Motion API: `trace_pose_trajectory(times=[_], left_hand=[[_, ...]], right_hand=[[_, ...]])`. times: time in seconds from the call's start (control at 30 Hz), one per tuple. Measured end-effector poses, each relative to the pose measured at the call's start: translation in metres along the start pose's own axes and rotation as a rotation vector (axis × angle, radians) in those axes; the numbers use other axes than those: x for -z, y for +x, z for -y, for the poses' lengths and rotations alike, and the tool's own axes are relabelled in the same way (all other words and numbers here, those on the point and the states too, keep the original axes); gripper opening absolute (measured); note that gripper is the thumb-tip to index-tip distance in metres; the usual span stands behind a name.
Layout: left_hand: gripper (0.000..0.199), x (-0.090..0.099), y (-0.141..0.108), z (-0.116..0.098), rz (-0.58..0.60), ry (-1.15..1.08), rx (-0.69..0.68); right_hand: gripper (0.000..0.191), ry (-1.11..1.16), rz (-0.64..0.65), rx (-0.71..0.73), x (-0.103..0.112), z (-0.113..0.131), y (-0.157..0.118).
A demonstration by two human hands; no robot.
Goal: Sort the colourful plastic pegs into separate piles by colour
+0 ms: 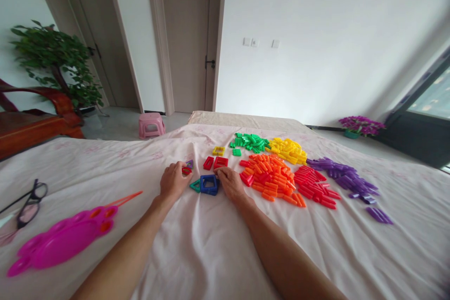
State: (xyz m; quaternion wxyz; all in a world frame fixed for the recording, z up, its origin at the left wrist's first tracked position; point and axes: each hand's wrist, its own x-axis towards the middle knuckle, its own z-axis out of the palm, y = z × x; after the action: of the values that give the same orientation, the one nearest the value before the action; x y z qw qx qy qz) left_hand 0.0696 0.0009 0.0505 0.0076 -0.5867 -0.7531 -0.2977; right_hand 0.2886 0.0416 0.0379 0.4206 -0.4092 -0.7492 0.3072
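My left hand (175, 179) is closed on a small red piece (186, 169), beside a purple triangle (190, 164). My right hand (230, 182) has its fingers bent together at the near edge of a red square frame (221, 163); whether it grips anything is hidden. Between the hands lie a blue square frame (209, 184) and a green triangle (195, 185). A narrower red piece (208, 163) and a yellow square frame (218, 151) lie just beyond them.
On the cloth (211, 253), to the right, are piles of green (251, 142), yellow (288, 151), orange (270, 173), red (314, 185) and purple pieces (337, 171). A magenta tray (66, 239) and black-framed glasses (30, 204) lie at left. Beyond the cloth stands a pink stool (151, 125).
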Motion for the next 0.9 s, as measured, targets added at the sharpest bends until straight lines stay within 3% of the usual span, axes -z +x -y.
trace_pose_trajectory(times=[0.17,0.3,0.43,0.7,0.9], left_hand=[[0.041,0.002,-0.001,-0.015,0.073,-0.242,0.102],[0.042,-0.005,0.001,-0.026,0.131,-0.293,0.071],[0.04,-0.013,0.006,-0.023,0.151,-0.318,0.062],[0.027,-0.012,0.022,-0.001,0.105,-0.176,0.097],[0.022,-0.011,0.029,0.004,0.124,-0.041,0.016]], right_hand=[[0.03,0.003,-0.004,0.002,0.0,0.0,0.002],[0.03,0.009,-0.011,0.017,-0.001,-0.001,0.003],[0.03,0.008,-0.01,0.018,-0.001,-0.001,0.003],[0.03,0.017,-0.005,0.01,0.0,0.003,0.003],[0.03,-0.015,0.015,0.016,0.005,0.013,0.001]])
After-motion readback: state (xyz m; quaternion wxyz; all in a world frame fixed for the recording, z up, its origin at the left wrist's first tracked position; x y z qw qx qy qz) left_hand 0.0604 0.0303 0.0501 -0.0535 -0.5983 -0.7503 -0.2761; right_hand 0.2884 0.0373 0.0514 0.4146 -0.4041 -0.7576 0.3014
